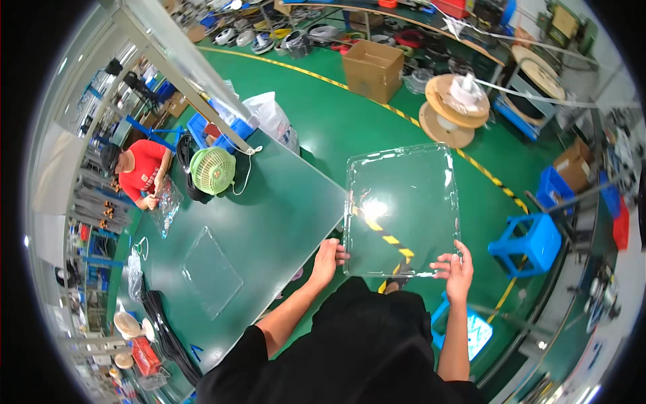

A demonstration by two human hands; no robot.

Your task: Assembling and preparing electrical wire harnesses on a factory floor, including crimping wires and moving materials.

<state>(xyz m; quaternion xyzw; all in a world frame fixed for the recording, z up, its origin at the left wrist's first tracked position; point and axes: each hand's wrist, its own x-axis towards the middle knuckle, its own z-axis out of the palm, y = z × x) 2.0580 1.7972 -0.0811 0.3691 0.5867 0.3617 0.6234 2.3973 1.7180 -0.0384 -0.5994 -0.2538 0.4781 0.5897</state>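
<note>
A clear, shallow plastic tray (404, 209) with a raised rim is held out in front of me, past the table's edge and over the floor. My left hand (328, 260) grips its lower left side, fingers closed at the rim. At the lower right corner my right hand (454, 269) holds the tray with the thumb up along the side and the fingers bent under the rim. The floor and its striped tape show through the plastic. A second clear plastic tray (212, 273) lies flat on the green table (282, 195), left of my left hand.
On the table stand a green fan (212, 170), black cable coils (168, 330) and a blue bin (232, 128). A person in red (145, 168) works across it. A blue stool (528, 244), wooden spool (454, 108) and cardboard box (372, 69) stand on the floor.
</note>
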